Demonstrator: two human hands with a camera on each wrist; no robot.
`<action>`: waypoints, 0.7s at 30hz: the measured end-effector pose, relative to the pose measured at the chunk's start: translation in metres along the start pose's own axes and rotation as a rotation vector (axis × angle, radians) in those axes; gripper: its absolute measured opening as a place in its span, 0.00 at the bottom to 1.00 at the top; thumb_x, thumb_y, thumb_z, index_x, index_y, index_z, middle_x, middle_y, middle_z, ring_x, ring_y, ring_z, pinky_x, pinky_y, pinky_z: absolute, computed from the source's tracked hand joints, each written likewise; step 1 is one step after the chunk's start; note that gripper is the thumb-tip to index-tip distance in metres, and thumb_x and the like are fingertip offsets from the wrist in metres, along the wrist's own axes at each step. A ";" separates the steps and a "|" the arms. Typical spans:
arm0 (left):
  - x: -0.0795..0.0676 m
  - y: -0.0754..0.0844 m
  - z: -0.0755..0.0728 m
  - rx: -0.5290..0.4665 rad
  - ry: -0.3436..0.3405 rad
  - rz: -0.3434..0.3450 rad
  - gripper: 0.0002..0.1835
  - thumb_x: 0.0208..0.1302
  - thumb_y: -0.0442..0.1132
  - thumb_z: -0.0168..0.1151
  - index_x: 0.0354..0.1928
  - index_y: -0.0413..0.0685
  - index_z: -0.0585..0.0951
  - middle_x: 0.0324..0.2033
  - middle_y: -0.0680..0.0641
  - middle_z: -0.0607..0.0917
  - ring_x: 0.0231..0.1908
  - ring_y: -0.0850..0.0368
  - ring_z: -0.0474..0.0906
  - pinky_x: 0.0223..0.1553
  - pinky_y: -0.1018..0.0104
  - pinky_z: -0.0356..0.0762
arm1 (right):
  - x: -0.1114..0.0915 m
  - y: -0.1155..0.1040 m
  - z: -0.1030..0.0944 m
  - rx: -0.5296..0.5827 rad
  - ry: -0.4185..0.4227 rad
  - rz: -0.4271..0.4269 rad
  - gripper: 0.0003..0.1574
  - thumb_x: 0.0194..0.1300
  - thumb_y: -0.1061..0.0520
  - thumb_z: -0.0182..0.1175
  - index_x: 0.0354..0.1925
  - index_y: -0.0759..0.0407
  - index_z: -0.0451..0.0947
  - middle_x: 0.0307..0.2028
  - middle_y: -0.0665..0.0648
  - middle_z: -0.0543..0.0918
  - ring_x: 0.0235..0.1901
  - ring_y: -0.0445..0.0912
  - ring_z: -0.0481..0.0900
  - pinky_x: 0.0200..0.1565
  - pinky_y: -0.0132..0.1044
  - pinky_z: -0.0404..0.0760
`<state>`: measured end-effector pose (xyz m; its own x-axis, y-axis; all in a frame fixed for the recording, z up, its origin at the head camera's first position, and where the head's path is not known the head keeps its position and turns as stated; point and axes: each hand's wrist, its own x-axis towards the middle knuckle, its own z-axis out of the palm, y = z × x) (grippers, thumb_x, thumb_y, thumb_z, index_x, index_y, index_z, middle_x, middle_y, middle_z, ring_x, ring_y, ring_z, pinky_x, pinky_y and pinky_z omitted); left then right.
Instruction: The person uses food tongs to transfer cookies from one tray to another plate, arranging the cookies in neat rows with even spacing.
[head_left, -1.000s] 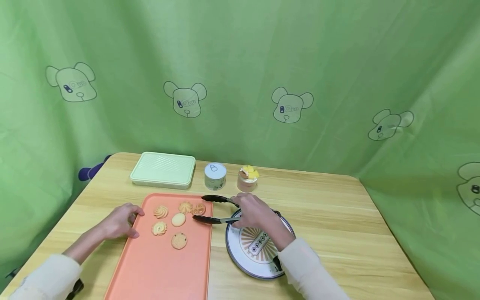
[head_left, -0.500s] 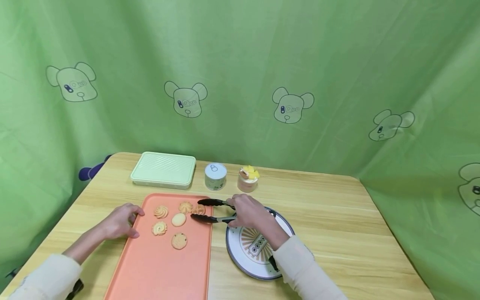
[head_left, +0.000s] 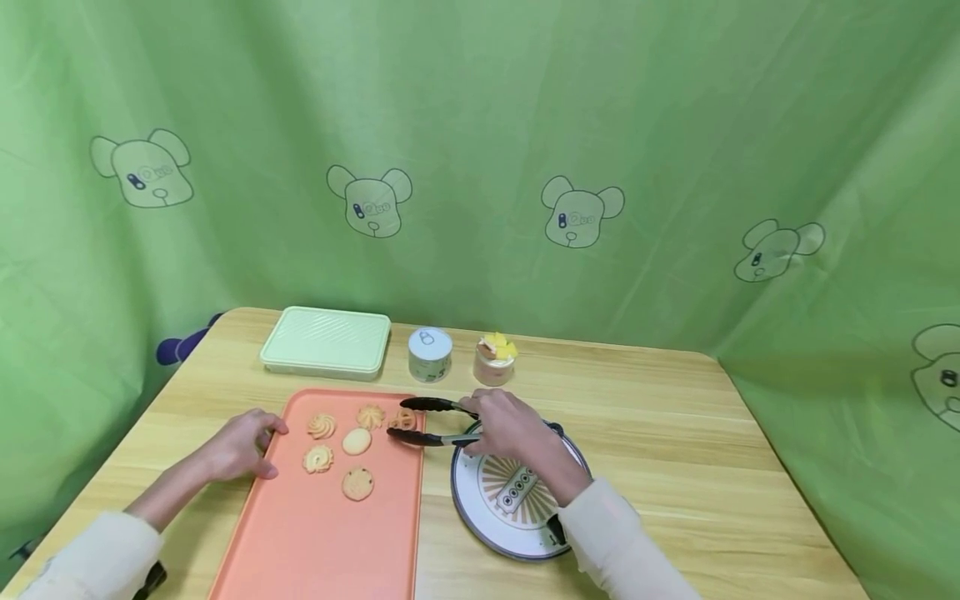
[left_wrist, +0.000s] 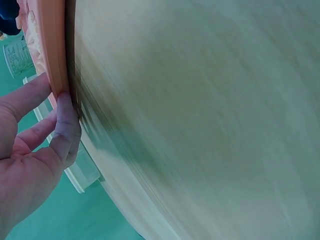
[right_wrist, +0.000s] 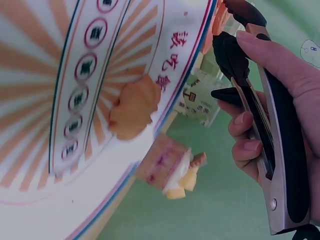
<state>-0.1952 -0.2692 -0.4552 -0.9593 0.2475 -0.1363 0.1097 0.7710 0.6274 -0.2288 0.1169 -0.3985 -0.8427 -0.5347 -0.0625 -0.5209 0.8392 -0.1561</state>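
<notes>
My right hand (head_left: pixel 510 425) grips metal tongs (right_wrist: pixel 275 150) with black tips. In the head view the spread tips lie on either side of a pretzel-shaped cookie (head_left: pixel 403 419) near the back right corner of the coral tray (head_left: pixel 322 542). My left hand (head_left: pixel 240 444) holds the tray's left edge; the left wrist view shows its fingertips (left_wrist: pixel 64 102) right at the rim. Several other cookies, among them a swirled one (head_left: pixel 322 426) and a plain oval one (head_left: pixel 356 441), lie on the tray. Below my right hand, a round patterned plate (head_left: pixel 480 521) bears a brown cookie (right_wrist: pixel 135 107).
Along the back of the wooden table (head_left: pixel 675 433) stand a pale green lidded box (head_left: pixel 326 342), a can (head_left: pixel 430 354) and a dessert cup (head_left: pixel 494 358) topped with yellow pieces. A green curtain (head_left: pixel 465 100) hangs behind and at both sides.
The tongs went left over the pretzel-shaped cookie, then back right a little. That cookie has shifted slightly right toward the tray's edge. My left hand stays in place.
</notes>
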 end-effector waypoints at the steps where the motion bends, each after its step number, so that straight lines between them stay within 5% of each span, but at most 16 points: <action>1: 0.000 0.000 0.000 0.000 0.000 0.000 0.30 0.33 0.28 0.76 0.46 0.31 0.77 0.38 0.39 0.76 0.34 0.52 0.74 0.31 0.64 0.73 | -0.002 0.002 -0.001 0.001 0.004 0.001 0.45 0.43 0.48 0.75 0.59 0.58 0.73 0.52 0.59 0.80 0.44 0.50 0.81 0.48 0.42 0.80; 9: 0.000 0.001 0.000 -0.001 -0.001 -0.010 0.31 0.33 0.28 0.76 0.46 0.32 0.76 0.37 0.40 0.75 0.34 0.52 0.74 0.31 0.64 0.73 | -0.021 0.016 -0.016 -0.001 0.043 0.023 0.46 0.43 0.48 0.75 0.60 0.59 0.73 0.57 0.61 0.78 0.52 0.55 0.79 0.53 0.46 0.78; 21: 0.001 0.003 0.001 -0.013 0.005 -0.029 0.31 0.33 0.27 0.76 0.46 0.32 0.76 0.37 0.40 0.75 0.33 0.53 0.74 0.31 0.64 0.73 | -0.060 0.050 -0.026 -0.064 0.118 0.023 0.45 0.41 0.47 0.76 0.57 0.62 0.75 0.49 0.62 0.82 0.46 0.55 0.81 0.49 0.46 0.80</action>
<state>-0.1954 -0.2662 -0.4543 -0.9632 0.2225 -0.1509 0.0788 0.7701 0.6330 -0.2074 0.1936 -0.3767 -0.8629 -0.5028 0.0516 -0.5054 0.8579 -0.0924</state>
